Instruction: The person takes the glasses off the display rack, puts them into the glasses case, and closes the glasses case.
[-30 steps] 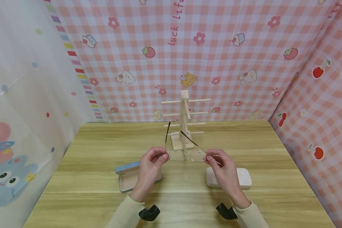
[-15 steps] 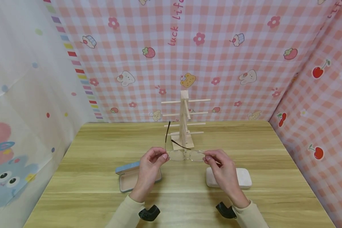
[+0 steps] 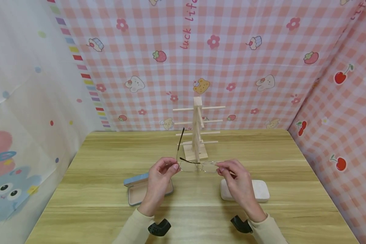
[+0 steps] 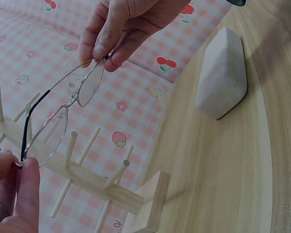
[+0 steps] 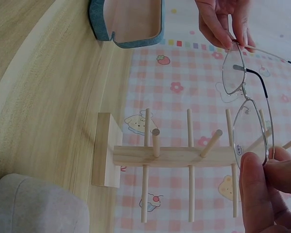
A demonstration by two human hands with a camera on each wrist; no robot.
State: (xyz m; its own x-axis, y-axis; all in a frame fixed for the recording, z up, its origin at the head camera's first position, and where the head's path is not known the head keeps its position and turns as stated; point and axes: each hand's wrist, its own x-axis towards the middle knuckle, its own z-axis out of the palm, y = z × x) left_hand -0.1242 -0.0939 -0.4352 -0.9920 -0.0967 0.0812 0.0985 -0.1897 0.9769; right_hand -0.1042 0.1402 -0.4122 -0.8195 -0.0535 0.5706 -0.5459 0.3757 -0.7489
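A pair of thin metal-framed glasses with clear lenses is held up above the table between both hands. My left hand pinches the frame at its left hinge. At the right hinge, the thumb and fingers of my right hand grip the other end. The left temple arm stands out away from me, while the right temple arm lies folded across behind the lenses, its dark tip near the left lens. In the left wrist view the glasses hang between the two hands.
Behind the glasses stands a wooden peg rack with several bare rods. An open blue glasses case lies by the left forearm. A closed white glasses case sits partly behind the right hand. A patterned cloth backs the table.
The right temple arm has swung inward, from pointing away to folded flat behind the lenses. Both hands have stayed almost in place, still holding the glasses.
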